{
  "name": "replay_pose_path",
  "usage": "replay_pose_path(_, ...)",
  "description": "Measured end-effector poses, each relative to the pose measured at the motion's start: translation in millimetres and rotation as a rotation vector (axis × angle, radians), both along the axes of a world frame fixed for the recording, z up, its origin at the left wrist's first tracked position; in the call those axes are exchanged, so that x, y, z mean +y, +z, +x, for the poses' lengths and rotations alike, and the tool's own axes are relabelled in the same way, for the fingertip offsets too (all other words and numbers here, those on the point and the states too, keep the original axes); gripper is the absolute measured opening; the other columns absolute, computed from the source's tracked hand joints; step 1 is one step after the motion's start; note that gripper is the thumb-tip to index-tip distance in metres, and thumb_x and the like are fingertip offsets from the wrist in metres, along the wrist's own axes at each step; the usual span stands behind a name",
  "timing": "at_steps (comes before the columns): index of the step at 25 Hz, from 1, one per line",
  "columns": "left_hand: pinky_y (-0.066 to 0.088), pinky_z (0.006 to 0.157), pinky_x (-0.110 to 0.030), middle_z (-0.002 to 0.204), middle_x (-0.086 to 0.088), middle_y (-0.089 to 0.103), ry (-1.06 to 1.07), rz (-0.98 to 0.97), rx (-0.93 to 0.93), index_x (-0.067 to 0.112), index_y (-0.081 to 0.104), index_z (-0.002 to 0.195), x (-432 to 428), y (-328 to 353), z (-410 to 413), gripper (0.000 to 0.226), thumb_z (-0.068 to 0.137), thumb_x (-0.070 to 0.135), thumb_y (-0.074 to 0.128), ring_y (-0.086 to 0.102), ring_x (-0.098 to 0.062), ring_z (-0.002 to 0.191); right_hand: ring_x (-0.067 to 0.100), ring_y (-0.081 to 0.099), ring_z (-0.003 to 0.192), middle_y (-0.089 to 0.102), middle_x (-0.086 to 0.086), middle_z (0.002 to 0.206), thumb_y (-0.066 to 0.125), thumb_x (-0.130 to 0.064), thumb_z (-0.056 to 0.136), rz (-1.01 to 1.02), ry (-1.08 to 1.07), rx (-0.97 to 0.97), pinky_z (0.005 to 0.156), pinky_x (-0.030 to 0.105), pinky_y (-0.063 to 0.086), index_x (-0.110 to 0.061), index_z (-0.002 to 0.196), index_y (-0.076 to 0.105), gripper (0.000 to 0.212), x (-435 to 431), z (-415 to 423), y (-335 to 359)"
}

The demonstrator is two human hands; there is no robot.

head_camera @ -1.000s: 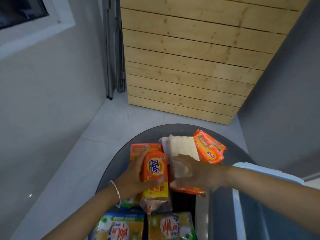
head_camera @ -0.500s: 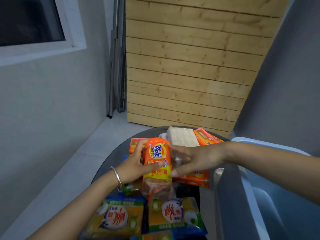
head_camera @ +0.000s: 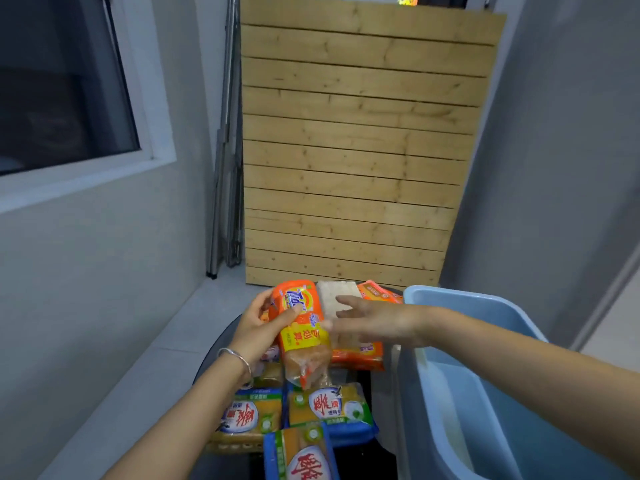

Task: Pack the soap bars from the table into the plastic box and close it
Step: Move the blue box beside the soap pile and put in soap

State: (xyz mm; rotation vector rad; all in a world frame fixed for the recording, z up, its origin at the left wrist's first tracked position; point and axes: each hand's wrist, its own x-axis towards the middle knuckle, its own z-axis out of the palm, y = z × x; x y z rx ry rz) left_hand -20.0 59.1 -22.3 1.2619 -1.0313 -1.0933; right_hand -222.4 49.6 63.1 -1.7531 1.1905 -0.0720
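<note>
While the left hand lifts the orange Tide soap pack at twelve o'clock over the desk, fingers clamped on it, right hand beside, fingers spread, touching nothing, blue plastic box open at three o'clock.

left hand gripping, right hand spread

- An orange and yellow wrapper with a blue logo is seen on the Tide soap pack.
- A plain off-white colour is shown by the white soap block.
- Orange wrappers are seen behind it.
- Amber bars under blue-and-green wrapping with red characters on white ovals are seen on the nearer soap packs.
- The plastic box is pale blue.
- The table is dark grey.
- Pale wood slats are shown by the panel.
- A silver bangle is worn.
</note>
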Motion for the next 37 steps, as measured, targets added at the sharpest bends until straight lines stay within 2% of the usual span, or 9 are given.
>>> replay_pose_path(6,0.057,0.083,-0.041,0.121,0.000,0.062,-0.153,-0.161,0.135,0.025,0.055,0.121,9.8,77.8,-71.8,0.071,0.056,0.039,0.080,0.065,-0.023,0.106,0.025,0.065,0.112,0.068,0.007,0.123,0.068,-0.044,0.071,0.030,-0.245,-0.485,0.097,0.038,0.051,-0.023,0.138,0.040,0.075,22.0,-47.8,26.7)
replay_pose_path(10,0.056,0.085,-0.038,0.119,-0.006,0.064,-0.236,-0.199,0.087,0.024,0.060,0.112,0.5,96.8,-127.2,0.037,0.077,0.035,0.069,0.064,-0.022,0.105,0.029,0.065,0.112,0.071,0.008,0.117,0.071,-0.043,0.070,-0.039,-0.425,-0.614,0.103,0.045,0.047,-0.023,0.136,0.043,0.075,31.2,-95.8,28.3)
replay_pose_path(14,0.039,0.107,-0.044,0.138,-0.004,0.051,-0.261,-0.107,-0.058,0.020,0.045,0.132,-16.6,68.6,-156.3,0.049,0.092,0.049,0.036,0.050,-0.018,0.123,0.033,0.062,0.115,0.068,0.010,0.122,0.070,-0.039,0.072,0.002,-0.572,-0.702,0.104,0.050,0.044,-0.022,0.135,0.048,0.069,35.1,-133.4,7.0)
replay_pose_path(18,0.022,0.117,-0.037,0.151,0.003,0.034,-0.361,0.049,-0.120,0.029,0.027,0.145,-12.0,17.8,-169.4,0.059,0.092,0.055,0.027,0.032,-0.018,0.139,0.029,0.065,0.109,0.069,0.010,0.120,0.066,-0.039,0.078,0.142,-0.617,-0.670,0.096,0.046,0.051,-0.019,0.128,0.054,0.056,26.1,-158.3,-19.3)
replay_pose_path(20,0.028,0.106,-0.024,0.148,0.008,0.034,-0.387,0.069,-0.114,0.038,0.016,0.146,-6.6,6.0,-175.3,0.056,0.093,0.050,0.030,0.034,-0.014,0.136,0.030,0.064,0.107,0.067,0.012,0.120,0.058,-0.034,0.089,0.246,-0.635,-0.665,0.099,0.048,0.047,-0.015,0.130,0.052,0.046,19.6,-156.2,-37.1)
replay_pose_path(23,0.048,0.068,-0.010,0.124,0.012,0.050,-0.379,0.043,-0.038,0.042,0.017,0.144,-6.3,1.7,-179.8,0.051,0.096,0.039,0.036,0.056,-0.001,0.098,0.030,0.060,0.112,0.061,0.013,0.127,0.052,-0.026,0.094,0.327,-0.646,-0.626,0.106,0.049,0.041,-0.013,0.137,0.044,0.046,9.6,-142.8,-64.9)
replay_pose_path(25,0.052,0.055,-0.012,0.104,0.017,0.053,-0.368,0.047,-0.017,0.042,0.017,0.144,-8.5,0.4,-177.7,0.051,0.097,0.036,0.035,0.059,-0.001,0.084,0.032,0.055,0.123,0.056,0.014,0.136,0.052,-0.026,0.095,0.381,-0.656,-0.592,0.110,0.050,0.037,-0.013,0.139,0.040,0.048,5.3,-132.3,-76.8)
replay_pose_path(33,0.056,0.079,-0.033,0.104,0.011,0.059,-0.357,0.046,-0.015,0.045,0.019,0.142,-11.4,-4.0,-173.7,0.050,0.096,0.040,0.036,0.063,-0.015,0.094,0.031,0.058,0.118,0.056,0.020,0.134,0.041,-0.020,0.100,0.280,-0.773,-0.498,0.099,0.038,0.045,0.000,0.135,0.045,0.040,4.7,-107.8,-98.1)
replay_pose_path(37,0.052,0.059,-0.012,0.101,0.018,0.055,-0.364,0.041,-0.085,0.045,0.017,0.142,-8.5,0.2,-172.2,0.049,0.096,0.041,0.034,0.060,-0.003,0.086,0.032,0.055,0.124,0.057,0.019,0.134,0.046,-0.023,0.098,0.312,-0.749,-0.447,0.097,0.037,0.045,0.000,0.134,0.047,0.043,2.9,-109.3,-92.9)
